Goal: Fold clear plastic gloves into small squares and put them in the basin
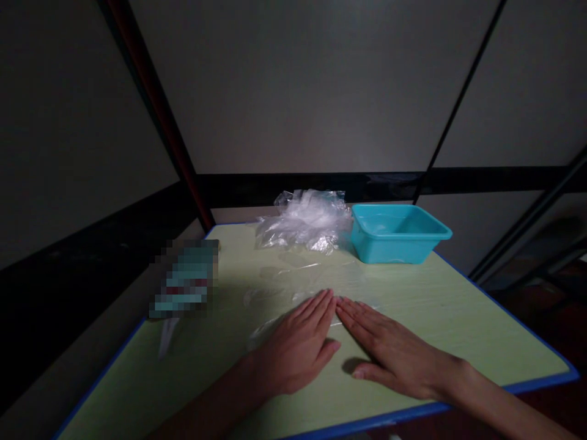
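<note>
- We see both hands laid flat, palms down, on a clear plastic sheet (293,293) spread on the pale green counter (458,318); it may be a thin bag, we cannot tell which.
- Left hand (298,345): fingers (316,308) straight and held together, pressed on the film, gripping nothing.
- Right hand (389,348): fingers (355,315) likewise straight and together, flat on the film, thumb tucked toward the near edge. The fingertips of the two hands almost meet at the middle of the sheet.
- Location of the sheet: centre of the counter, under and just beyond the hands, well short of the far edge. Its outline is hard to trace against the surface.
- Handling judgement: very light, limp, slippery film; likely to cling, wrinkle and lift with any draught. We judge it best taken by pinching an edge or corner rather than the middle, which only bunches.
- Containers: a teal plastic tub (397,235) at the far right of the counter, open-topped; what shows of its inside looks bare, though the near wall hides part of the floor.
- Just left of the tub, touching or nearly so, a loose heap of crumpled clear plastic (305,220).
- Far left: a blurred packet (186,278), contents unreadable.
</note>
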Demonstrator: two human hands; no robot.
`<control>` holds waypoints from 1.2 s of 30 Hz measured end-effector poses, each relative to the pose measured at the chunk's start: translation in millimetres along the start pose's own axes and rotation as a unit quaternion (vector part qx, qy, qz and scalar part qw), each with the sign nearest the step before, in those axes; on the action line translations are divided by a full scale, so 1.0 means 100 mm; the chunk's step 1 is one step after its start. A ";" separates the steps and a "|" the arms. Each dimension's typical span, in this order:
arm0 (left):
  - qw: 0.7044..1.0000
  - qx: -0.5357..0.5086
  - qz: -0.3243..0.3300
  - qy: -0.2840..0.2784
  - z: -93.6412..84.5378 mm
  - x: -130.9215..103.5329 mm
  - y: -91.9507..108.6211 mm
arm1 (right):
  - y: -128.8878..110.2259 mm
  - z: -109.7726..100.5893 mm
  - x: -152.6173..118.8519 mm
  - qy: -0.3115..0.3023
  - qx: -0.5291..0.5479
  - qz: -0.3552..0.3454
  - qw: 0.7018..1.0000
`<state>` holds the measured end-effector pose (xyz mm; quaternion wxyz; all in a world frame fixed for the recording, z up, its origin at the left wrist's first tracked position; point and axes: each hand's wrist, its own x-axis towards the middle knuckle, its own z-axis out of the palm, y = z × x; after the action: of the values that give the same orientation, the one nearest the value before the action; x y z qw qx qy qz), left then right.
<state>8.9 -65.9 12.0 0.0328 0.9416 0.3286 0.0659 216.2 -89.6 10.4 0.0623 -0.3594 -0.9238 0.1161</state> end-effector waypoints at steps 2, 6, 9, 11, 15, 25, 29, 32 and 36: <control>1.000 -0.001 0.003 -0.008 0.03 -0.01 -0.01 | 0.00 0.00 -0.01 0.000 0.002 0.003 1.000; 1.000 -0.006 0.009 -0.003 0.04 -0.02 -0.02 | -0.01 0.00 -0.02 0.007 0.002 0.006 1.000; 1.000 -0.007 0.012 -0.008 0.03 -0.03 -0.03 | -0.01 0.01 -0.04 0.010 -0.008 0.018 1.000; 1.000 -0.008 0.013 -0.011 0.02 -0.04 -0.05 | -0.01 0.02 -0.06 0.011 -0.016 0.027 0.999; 1.000 -0.007 -0.003 -0.018 0.01 -0.09 -0.12 | 0.00 0.03 -0.07 0.010 -0.022 0.029 0.999; 0.998 0.006 -0.057 -0.009 0.02 -0.43 -0.35 | 0.01 0.02 -0.08 0.025 -0.018 0.024 0.999; 0.997 -0.005 -0.077 -0.009 -0.04 -0.51 -0.41 | 0.02 0.01 -0.09 0.025 -0.006 0.024 0.999; 0.997 -0.014 -0.081 0.012 -0.15 -0.46 -0.42 | -0.02 0.01 -0.03 0.050 0.011 0.040 0.998; 0.999 -0.026 -0.021 0.016 -0.21 -0.27 -0.41 | -0.17 0.01 0.20 0.082 0.007 0.069 0.994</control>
<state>-40.3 -50.5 26.1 0.0535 0.9321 0.3471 0.0888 190.2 -88.0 14.8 0.1321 -0.4298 -0.8880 0.0963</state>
